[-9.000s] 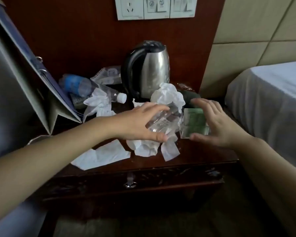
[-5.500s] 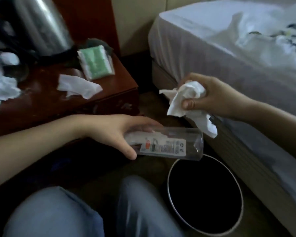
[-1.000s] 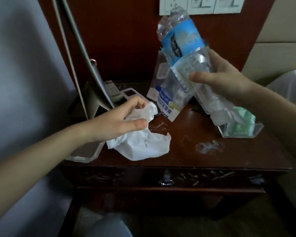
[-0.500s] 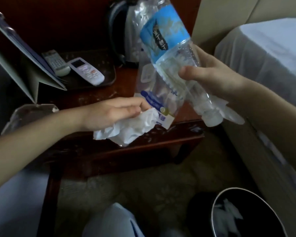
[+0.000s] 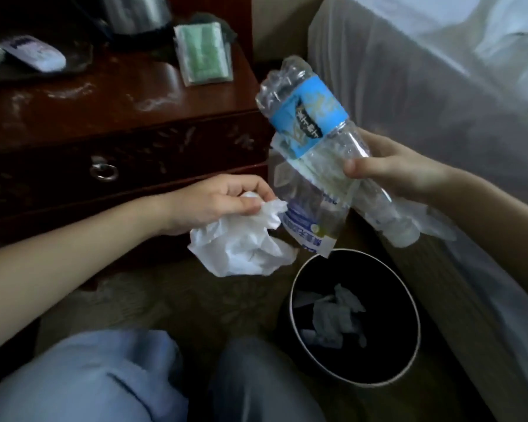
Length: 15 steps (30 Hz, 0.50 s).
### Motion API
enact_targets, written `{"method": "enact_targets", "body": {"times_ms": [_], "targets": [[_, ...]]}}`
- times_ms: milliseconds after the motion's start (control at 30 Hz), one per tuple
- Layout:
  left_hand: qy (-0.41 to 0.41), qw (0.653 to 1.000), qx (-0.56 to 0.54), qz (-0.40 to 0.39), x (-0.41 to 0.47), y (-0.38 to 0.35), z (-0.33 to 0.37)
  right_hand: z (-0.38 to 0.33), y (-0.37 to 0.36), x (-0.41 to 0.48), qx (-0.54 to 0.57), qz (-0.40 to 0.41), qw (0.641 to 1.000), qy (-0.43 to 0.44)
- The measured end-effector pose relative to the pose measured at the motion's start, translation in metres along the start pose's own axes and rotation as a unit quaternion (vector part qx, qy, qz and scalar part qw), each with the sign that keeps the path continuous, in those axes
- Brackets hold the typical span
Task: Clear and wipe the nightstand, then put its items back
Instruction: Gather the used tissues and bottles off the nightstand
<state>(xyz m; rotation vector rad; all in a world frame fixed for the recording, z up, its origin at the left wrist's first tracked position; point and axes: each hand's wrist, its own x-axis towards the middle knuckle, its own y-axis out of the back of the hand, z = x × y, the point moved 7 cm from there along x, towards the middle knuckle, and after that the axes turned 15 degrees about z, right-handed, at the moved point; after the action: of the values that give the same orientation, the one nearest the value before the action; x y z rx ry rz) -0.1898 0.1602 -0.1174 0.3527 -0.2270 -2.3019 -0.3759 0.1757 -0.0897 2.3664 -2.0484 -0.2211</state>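
My right hand grips a crumpled clear plastic bottle with a blue label, cap end tilted down, together with a clear plastic wrapper that hangs beneath it. My left hand is closed on a wad of white tissue. Both hands are out in front of the dark wooden nightstand, above and just left of a black round waste bin on the floor. The nightstand top shows white smears.
On the nightstand stand a steel kettle, a clear box of green packets and a white remote on a dark tray. Crumpled tissues lie in the bin. The bed runs along the right. My knees are below.
Both hands have come off the nightstand and down towards the bin, carrying the bottle, wrapper and tissue. The view has swung right and down, so the bin is now in full view.
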Motion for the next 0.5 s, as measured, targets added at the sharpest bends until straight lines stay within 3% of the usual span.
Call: {"method": "enact_targets", "body": {"times_ms": [267,433,500], "targets": [[0.050,0.993,0.053,-0.096,0.050,-0.113,-0.055,0.125,0.055,-0.051,-0.021,0.022,0.990,-0.135],[0.099,0.980,0.073,-0.158,0.045,-0.165,-0.106,0.185,0.047,-0.064,0.061,0.071,0.989,-0.116],[0.094,0.972,0.137,-0.168,0.043,-0.177,-0.124,0.204,0.039,-0.069,0.068,0.075,0.988,-0.113]]}}
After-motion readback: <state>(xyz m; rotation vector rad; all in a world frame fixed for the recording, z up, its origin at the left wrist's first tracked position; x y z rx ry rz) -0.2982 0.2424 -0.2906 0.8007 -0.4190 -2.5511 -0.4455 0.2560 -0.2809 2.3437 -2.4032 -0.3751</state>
